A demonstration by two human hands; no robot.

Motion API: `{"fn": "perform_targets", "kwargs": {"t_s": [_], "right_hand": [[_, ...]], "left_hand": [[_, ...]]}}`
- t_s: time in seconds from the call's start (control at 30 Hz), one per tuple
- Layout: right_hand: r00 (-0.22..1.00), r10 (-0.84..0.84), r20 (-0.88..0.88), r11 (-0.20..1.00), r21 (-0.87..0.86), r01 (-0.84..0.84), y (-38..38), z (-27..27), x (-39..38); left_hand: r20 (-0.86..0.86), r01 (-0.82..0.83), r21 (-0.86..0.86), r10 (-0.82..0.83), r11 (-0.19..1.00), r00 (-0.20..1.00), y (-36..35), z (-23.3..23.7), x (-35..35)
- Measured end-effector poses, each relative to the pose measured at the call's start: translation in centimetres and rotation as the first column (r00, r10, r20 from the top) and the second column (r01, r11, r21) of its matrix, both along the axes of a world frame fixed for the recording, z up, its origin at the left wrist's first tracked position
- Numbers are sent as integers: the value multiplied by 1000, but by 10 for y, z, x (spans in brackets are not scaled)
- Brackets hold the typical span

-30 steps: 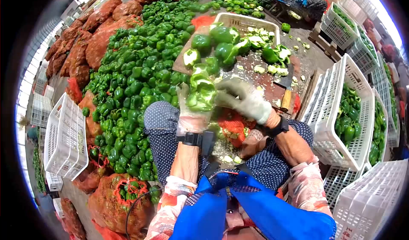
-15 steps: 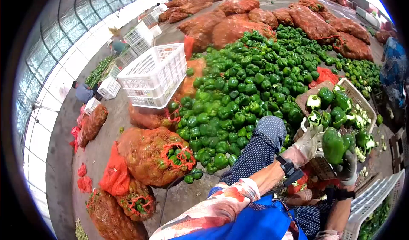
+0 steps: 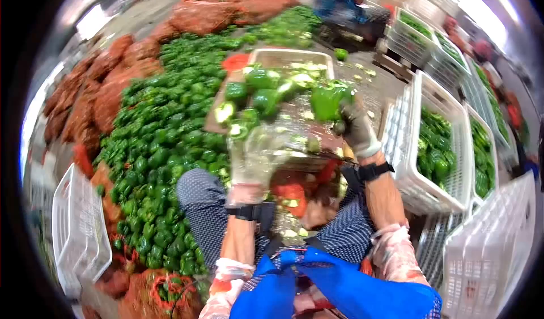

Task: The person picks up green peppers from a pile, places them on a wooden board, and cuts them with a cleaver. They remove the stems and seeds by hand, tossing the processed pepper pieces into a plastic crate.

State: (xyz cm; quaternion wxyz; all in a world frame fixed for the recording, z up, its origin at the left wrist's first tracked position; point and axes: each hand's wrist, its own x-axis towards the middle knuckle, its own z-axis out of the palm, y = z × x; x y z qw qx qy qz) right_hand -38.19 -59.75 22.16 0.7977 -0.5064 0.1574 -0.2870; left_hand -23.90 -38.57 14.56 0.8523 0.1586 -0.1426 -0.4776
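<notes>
My right hand (image 3: 356,127), in a dirty glove, grips a green pepper (image 3: 327,102) above the right part of the work board. My left hand (image 3: 255,156), in a pale glove, is smeared by motion at the near left edge of the board; its fingers and anything in them cannot be made out. Whole and cut peppers (image 3: 264,90) lie just beyond my left hand. Pale pepper scraps lie in and around the shallow crate (image 3: 292,54) behind them.
A large heap of peppers (image 3: 164,143) spreads on the left, with red mesh sacks (image 3: 204,16) behind. White crates of peppers (image 3: 416,143) line the right. A co-worker in blue (image 3: 338,0) is at the back. An empty white crate (image 3: 79,228) stands at lower left.
The view has swung to the right, bringing the crates of peppers into sight. My right hand still holds a pepper. My left hand is now blurred.
</notes>
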Motion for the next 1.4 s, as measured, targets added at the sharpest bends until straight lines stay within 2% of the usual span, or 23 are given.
{"fn": "perform_targets", "kwargs": {"t_s": [0.1, 0.17, 0.23, 0.3, 0.33, 0.37, 0.43, 0.5, 0.57, 0.6, 0.7, 0.77, 0.87, 0.9, 0.97, 1.03, 1.1, 1.17, 1.2, 1.27, 1.3, 1.37, 1.4], "right_hand": [[776, -419, 472, 861, 479, 173, -93, -44, -62], [693, -549, 467, 788, 564, 245, -92, -28, -98], [833, -369, 413, 772, 635, 27, -127, -79, -106], [868, -496, 17, 852, -182, 491, -96, -58, -55], [904, -426, -34, 904, 6, 427, -89, -34, -31], [870, -455, -191, 868, -315, 384, -93, -28, 2], [696, -670, -259, 406, -912, 51, -115, -50, 48], [302, -693, -654, 492, -736, -465, -128, -60, 89], [566, -543, -620, 549, -772, -320, -136, -96, 110], [418, -596, -685, 492, -724, -484, -139, -94, 111], [611, -618, -496, 299, -866, -401, -234, -203, 132], [843, -356, -403, 290, -905, -311, -277, -241, 126], [804, -21, -594, 708, -577, -408, -174, -136, 113], [866, -2, -500, 727, -595, -342, -137, -113, 111], [897, -40, -440, 606, -724, -328, -38, -61, 100], [895, -41, -443, 313, -857, -410, 31, -43, 90], [910, 127, -394, 279, -866, -414, 71, -52, 80], [832, 180, -525, 519, -668, -533, 89, -36, 80], [796, 244, -554, 690, -477, -544, 80, -50, 81], [917, 199, -347, 427, -811, -400, 77, -62, 73], [908, 254, -335, 540, -729, -420, 77, -63, 73], [881, 371, -293, 694, -544, -472, 79, -62, 73], [876, 404, -263, 715, -507, -482, 83, -60, 73]], "left_hand": [[-109, 16, 25, -14, 1000, 994, -8, -27, 12], [-158, 1, 78, 11, 997, 987, -9, -31, 9], [-165, 42, 64, -31, 997, 986, -12, -43, 16], [-111, 12, 169, 7, 986, 994, -14, -43, 14], [-99, 22, 211, -2, 977, 995, -11, -41, 15], [-82, 19, 251, 2, 968, 997, -8, -40, 19], [-20, -25, 218, 30, 976, 999, -5, -49, 21], [69, -85, 372, 64, 924, 996, 1, -39, 26], [-140, -16, 401, 78, 916, 987, 2, -40, 31], [-31, -44, 448, 64, 893, 997, 2, -38, 31], [-10, -64, 504, 80, 861, 997, 2, -26, 32], [18, -84, 385, 84, 919, 996, -8, -61, 31], [-140, 20, 236, 14, 972, 990, -13, -90, 29], [-204, 39, 253, 14, 967, 979, -11, -78, 24], [-328, 90, 291, 11, 952, 945, -1, -44, 13], [-296, 64, 15, -57, 998, 953, 3, -46, 7], [-387, -87, 148, 138, 985, 912, 0, -42, 7], [-439, -163, 83, 183, 983, 880, 5, -47, 10], [-244, -251, 189, 293, 949, 925, 2, -50, 12], [7, -276, 254, 284, 927, 959, 3, -46, 18], [693, -610, 88, 391, 787, 605, 3, -56, 27], [253, -365, 125, 326, 923, 911, -7, -60, 33], [332, -304, 132, 247, 943, 910, 1, -40, 33]]}}
